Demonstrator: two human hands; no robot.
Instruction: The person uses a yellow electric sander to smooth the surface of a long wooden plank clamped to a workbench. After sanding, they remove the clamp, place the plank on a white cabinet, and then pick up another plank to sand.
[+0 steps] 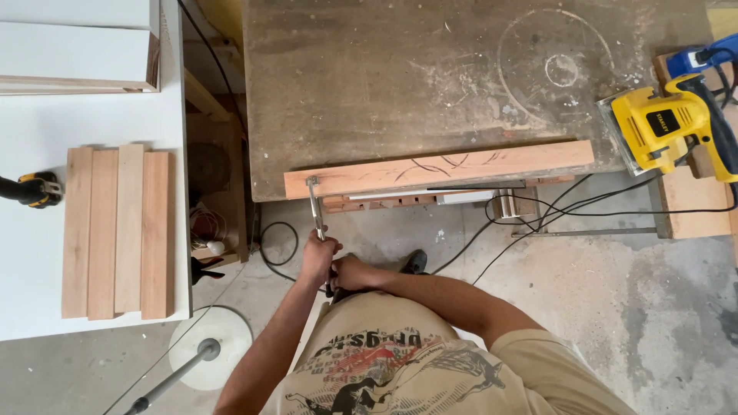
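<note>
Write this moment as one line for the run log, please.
left hand: grips clamp bar | right hand: on clamp handle, below | clamp: on wooden plank at workbench edge

- Yellow sander (663, 127) on the desk (384, 77) at right
- Four boards (118, 232) side by side on the white table (31, 269)
- Black cables (538, 211) on the floor (615, 307)
- Round stand base (209, 336)

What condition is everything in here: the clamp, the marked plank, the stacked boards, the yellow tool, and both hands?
Bar clamp: jaw on the plank's left end, bar hanging below the bench edge.
Left hand: gripping the clamp's bar.
Right hand: closed around the clamp's lower end.
Plank: flat along the workbench edge, pencil curves on top.
Four boards: side by side on the white table.
Yellow sander: resting unheld, cord attached.
</note>
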